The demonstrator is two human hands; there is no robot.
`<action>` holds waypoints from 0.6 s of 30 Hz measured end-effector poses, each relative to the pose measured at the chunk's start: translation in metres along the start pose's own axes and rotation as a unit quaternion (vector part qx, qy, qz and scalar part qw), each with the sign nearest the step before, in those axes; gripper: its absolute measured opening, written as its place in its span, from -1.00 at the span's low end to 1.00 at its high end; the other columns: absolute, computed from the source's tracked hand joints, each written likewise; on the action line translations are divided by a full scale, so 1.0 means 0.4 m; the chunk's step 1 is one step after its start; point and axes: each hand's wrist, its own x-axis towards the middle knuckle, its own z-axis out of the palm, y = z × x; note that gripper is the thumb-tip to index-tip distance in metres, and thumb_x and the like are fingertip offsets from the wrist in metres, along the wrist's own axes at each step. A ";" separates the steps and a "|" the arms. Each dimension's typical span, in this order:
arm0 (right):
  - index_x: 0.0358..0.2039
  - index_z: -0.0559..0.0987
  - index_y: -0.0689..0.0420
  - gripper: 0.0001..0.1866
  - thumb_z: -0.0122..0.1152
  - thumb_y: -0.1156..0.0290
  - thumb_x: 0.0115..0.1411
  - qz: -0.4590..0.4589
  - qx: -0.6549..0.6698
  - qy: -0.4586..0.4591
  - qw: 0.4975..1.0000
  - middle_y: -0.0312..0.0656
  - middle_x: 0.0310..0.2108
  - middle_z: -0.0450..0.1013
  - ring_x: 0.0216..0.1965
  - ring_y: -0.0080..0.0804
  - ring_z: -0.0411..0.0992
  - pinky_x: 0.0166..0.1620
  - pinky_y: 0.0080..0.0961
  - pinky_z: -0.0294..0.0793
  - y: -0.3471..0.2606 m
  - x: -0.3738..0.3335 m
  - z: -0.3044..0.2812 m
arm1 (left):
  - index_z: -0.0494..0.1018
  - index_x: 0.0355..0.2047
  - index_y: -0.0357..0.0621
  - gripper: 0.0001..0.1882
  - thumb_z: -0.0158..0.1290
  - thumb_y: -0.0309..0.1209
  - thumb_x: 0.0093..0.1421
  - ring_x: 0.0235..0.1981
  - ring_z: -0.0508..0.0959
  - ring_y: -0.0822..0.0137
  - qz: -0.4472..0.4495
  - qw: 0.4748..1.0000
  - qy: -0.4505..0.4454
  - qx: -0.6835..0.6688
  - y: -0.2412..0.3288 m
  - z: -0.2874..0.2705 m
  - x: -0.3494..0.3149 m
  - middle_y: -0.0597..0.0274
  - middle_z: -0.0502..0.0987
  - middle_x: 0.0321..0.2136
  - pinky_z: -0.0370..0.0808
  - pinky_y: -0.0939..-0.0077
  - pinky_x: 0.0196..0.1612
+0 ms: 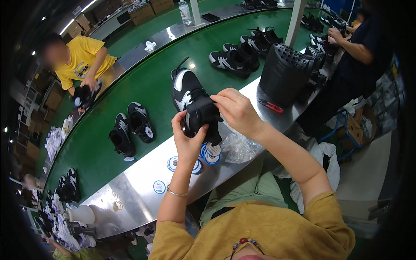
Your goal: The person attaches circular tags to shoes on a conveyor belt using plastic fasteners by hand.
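Observation:
A black sneaker (187, 89) with white and grey side panels is held up over the metal ledge, its toe pointing away from me. My left hand (190, 141) grips it near the heel, thumb and fingers on either side of the shoe. At its upper right, my right hand (237, 110) pinches a black strap-like part (200, 104) by the tongue; the fingertips partly hide it. Below the shoe lie round blue-and-white tags (211, 152), some stacked, and another round tag (159, 186) lies apart, left of my forearm.
On the green belt (173, 143) stand a pair of sneakers (132, 128) and more shoes (236, 60). A black perforated bin (279, 73) and red-handled snips (272, 106) are to the right, clear plastic (238, 147) nearer. Two co-workers handle shoes across the belt and at right.

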 end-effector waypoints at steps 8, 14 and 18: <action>-0.28 0.53 0.29 -0.71 0.13 0.65 -0.11 -0.051 -0.003 -0.039 0.998 -0.12 -0.42 0.35 -0.38 -0.20 0.37 -0.34 -0.38 0.44 -0.027 -0.007 -0.004 | 0.28 -0.04 -0.21 -0.37 0.27 -0.50 -0.15 -0.11 0.39 0.11 0.032 0.992 0.009 0.119 0.013 -0.009 -0.021 0.02 0.32 -0.13 0.33 0.36 -0.02; -0.23 0.57 0.14 -0.64 0.11 0.63 -0.11 -0.056 -0.013 -0.104 0.993 -0.18 -0.43 0.29 -0.39 -0.28 0.34 -0.36 -0.44 0.43 -0.031 -0.004 -0.013 | 0.26 -0.03 -0.23 -0.37 0.27 -0.53 -0.14 -0.16 0.42 0.22 0.074 0.981 0.006 0.182 0.014 -0.023 -0.022 0.06 0.36 -0.17 0.40 0.44 -0.09; -0.22 0.58 0.08 -0.60 0.14 0.66 -0.15 -0.065 0.005 -0.107 0.992 -0.17 -0.43 0.31 -0.42 -0.30 0.37 -0.40 -0.46 0.44 -0.019 0.000 -0.013 | 0.20 0.00 -0.25 -0.32 0.28 -0.55 -0.13 -0.16 0.43 0.31 0.065 0.983 0.012 0.171 0.013 -0.025 -0.023 0.08 0.35 -0.14 0.44 0.50 -0.12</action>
